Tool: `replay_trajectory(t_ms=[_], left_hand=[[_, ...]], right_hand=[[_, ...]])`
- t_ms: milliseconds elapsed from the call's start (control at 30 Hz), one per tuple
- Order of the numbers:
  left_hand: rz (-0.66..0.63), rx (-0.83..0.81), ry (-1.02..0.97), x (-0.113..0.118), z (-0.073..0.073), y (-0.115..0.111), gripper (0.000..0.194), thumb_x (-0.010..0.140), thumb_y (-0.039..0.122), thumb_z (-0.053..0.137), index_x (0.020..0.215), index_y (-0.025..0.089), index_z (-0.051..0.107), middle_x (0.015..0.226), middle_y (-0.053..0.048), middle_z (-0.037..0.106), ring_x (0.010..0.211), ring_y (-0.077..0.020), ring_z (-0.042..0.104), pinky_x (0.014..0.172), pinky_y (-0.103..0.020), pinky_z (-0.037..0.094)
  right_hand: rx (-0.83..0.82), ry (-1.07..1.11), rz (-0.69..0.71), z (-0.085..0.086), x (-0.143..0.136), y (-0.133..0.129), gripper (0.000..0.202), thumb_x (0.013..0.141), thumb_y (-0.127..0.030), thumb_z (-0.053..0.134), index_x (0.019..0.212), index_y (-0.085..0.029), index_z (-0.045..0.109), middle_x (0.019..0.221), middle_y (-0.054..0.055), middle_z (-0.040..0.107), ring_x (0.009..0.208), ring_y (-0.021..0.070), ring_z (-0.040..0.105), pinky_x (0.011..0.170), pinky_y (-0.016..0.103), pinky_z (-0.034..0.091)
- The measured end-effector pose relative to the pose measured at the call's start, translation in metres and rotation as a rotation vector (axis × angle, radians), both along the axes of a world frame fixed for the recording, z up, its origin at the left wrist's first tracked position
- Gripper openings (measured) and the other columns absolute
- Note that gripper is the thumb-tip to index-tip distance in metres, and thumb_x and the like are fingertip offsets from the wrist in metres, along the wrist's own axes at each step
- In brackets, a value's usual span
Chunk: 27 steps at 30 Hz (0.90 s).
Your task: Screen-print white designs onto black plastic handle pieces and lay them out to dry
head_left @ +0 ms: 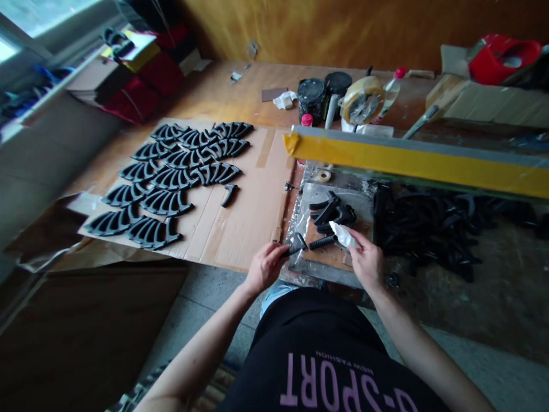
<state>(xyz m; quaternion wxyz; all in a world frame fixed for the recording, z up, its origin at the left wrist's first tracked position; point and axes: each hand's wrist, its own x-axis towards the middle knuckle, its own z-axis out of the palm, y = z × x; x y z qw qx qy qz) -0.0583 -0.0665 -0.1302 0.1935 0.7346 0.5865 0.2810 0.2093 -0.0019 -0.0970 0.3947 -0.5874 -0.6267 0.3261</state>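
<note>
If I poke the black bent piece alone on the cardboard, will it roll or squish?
The black bent piece probably won't roll, because of its crooked end. It looks stiff, like similar pieces holding their curves. It might slide across the flat cardboard.

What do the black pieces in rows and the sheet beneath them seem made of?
Black pieces: probably moulded plastic with a satin finish, going by soft highlights and repeated shapes; coated metal is possible.
Sheet: most likely cardboard, matte brown, with straight creases and tape.

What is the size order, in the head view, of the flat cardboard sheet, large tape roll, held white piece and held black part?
1. flat cardboard sheet
2. large tape roll
3. held white piece, held black part: unsure, both partly hidden
</note>
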Motion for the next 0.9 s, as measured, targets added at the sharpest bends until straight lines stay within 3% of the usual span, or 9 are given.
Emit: replay_trajectory(t_ms=[67, 133, 267, 367, 533, 733, 900], left_hand=[[-0.133, -0.014, 0.077, 0.017, -0.006, -0.024, 0.028, 0.093, 0.028, 0.05, 0.118, 0.021, 0.059, 0.097, -0.007, 0.062, 0.089, -0.0168, 0.059, 0.082, -0.029, 0.051], [-0.169, -0.026, 0.143, 0.028, -0.013, -0.034, 0.029, 0.094, 0.027, 0.048, 0.119, 0.02, 0.059, 0.093, -0.007, 0.061, 0.085, -0.0175, 0.057, 0.079, -0.03, 0.051], [-0.149, -0.033, 0.208, 0.035, -0.019, -0.031, 0.029, 0.095, 0.025, 0.044, 0.12, 0.018, 0.057, 0.093, -0.008, 0.06, 0.083, -0.0178, 0.055, 0.079, -0.031, 0.051], [-0.16, -0.052, 0.247, 0.035, -0.015, -0.026, 0.023, 0.096, 0.026, 0.043, 0.106, 0.018, 0.062, 0.089, -0.007, 0.058, 0.082, -0.0178, 0.054, 0.079, -0.031, 0.05], [-0.152, -0.083, 0.259, 0.038, -0.011, -0.026, 0.022, 0.096, 0.027, 0.042, 0.09, 0.017, 0.061, 0.085, -0.006, 0.056, 0.08, -0.0174, 0.052, 0.078, -0.031, 0.049], [-0.148, -0.078, 0.225, 0.038, -0.013, -0.024, 0.02, 0.095, 0.024, 0.044, 0.084, 0.017, 0.058, 0.085, -0.005, 0.056, 0.081, -0.0164, 0.052, 0.078, -0.029, 0.048], [-0.143, -0.065, 0.222, 0.035, -0.012, -0.021, 0.017, 0.094, 0.024, 0.046, 0.085, 0.017, 0.059, 0.085, -0.005, 0.056, 0.082, -0.0169, 0.053, 0.08, -0.03, 0.048]], right_hand=[[0.102, -0.059, 0.12, 0.001, -0.008, -0.005, 0.042, 0.085, -0.012, 0.045, 0.12, -0.021, 0.066, 0.118, 0.004, 0.068, 0.107, 0.0212, 0.065, 0.094, 0.034, 0.052], [0.237, -0.143, 0.244, 0.001, -0.013, -0.011, 0.05, 0.083, -0.003, 0.039, 0.122, -0.02, 0.065, 0.122, 0.003, 0.066, 0.113, 0.0195, 0.062, 0.101, 0.034, 0.049], [0.391, -0.322, 0.441, -0.011, -0.023, -0.022, 0.054, 0.083, 0.003, 0.036, 0.122, -0.021, 0.065, 0.124, 0.002, 0.065, 0.12, 0.018, 0.057, 0.106, 0.036, 0.046], [0.417, -0.406, 0.544, -0.03, -0.034, -0.027, 0.048, 0.087, 0.0, 0.037, 0.121, -0.018, 0.065, 0.124, 0.005, 0.064, 0.119, 0.0188, 0.057, 0.105, 0.036, 0.047], [0.356, -0.493, 0.635, -0.05, -0.039, -0.04, 0.045, 0.091, -0.003, 0.037, 0.129, -0.014, 0.058, 0.134, 0.007, 0.057, 0.131, 0.0227, 0.046, 0.107, 0.04, 0.044], [0.322, -0.495, 0.697, -0.044, -0.021, -0.054, 0.044, 0.093, -0.006, 0.036, 0.132, -0.013, 0.055, 0.137, 0.007, 0.054, 0.137, 0.0239, 0.037, 0.112, 0.044, 0.037], [0.295, -0.473, 0.685, -0.043, -0.03, -0.04, 0.045, 0.092, -0.006, 0.037, 0.131, -0.015, 0.057, 0.135, 0.005, 0.056, 0.136, 0.0259, 0.038, 0.109, 0.045, 0.038]])
